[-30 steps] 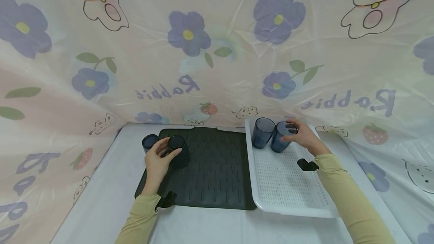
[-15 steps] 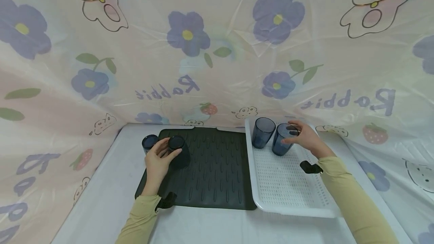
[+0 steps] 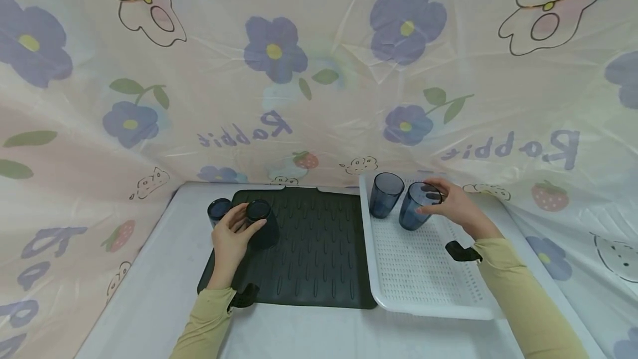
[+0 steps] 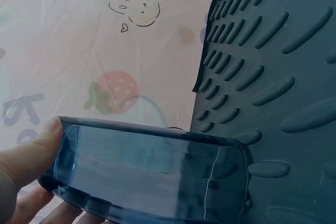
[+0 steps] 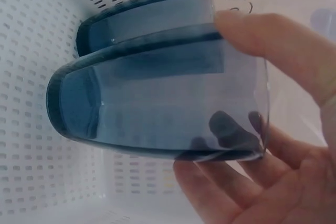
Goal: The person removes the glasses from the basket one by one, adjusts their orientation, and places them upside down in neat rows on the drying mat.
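On the left, my left hand [image 3: 233, 237] grips a dark blue glass [image 3: 265, 234] that stands upside down on the black ridged mat [image 3: 319, 259]. In the left wrist view my thumb and fingers hold this glass [image 4: 152, 171] by its thick base, its rim at the mat. Another dark blue glass [image 3: 219, 208] sits just left of it, partly behind that hand. Over the white basket [image 3: 372, 276], my right hand [image 3: 458, 209] holds a clear blue glass [image 3: 415, 216] near its rim, thumb on one side and fingers on the other. Beside it stands a second blue glass [image 3: 385, 198].
The basket has a perforated floor and raised walls, and its left side borders the mat. White cloth [image 3: 299, 331] covers the table. Behind it hangs a printed curtain [image 3: 329, 115] with flowers and rabbits, close to the back edges of mat and basket.
My right hand has shifted slightly right and towards me with its glass, widening the gap to the neighbouring glass. The left hand and its glass have stayed in place.
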`<state>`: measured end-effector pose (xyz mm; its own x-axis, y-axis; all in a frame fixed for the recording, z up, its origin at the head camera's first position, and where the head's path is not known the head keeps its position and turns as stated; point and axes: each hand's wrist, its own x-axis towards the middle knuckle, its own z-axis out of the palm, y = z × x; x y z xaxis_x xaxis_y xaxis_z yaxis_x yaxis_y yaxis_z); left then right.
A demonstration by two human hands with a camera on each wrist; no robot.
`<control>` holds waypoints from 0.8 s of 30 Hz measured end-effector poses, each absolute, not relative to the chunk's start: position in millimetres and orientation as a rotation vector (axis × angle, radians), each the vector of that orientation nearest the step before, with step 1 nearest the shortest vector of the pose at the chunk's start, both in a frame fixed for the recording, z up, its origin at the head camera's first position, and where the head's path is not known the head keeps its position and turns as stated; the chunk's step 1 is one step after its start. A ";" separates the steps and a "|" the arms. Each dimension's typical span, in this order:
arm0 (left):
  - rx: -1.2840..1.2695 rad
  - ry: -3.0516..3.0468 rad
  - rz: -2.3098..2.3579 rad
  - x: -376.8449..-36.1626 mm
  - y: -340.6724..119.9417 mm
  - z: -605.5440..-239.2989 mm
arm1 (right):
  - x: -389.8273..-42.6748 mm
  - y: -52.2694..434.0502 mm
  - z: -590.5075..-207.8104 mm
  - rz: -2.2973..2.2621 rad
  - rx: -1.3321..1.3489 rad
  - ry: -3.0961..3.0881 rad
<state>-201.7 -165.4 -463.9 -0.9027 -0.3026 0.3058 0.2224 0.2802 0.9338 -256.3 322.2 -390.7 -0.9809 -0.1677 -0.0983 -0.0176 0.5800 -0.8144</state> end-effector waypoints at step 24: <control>0.083 -2.117 -1.697 -202.1 -166.4 -464.9 | -223.4 296.7 -357.7 -1.445 -0.323 2.637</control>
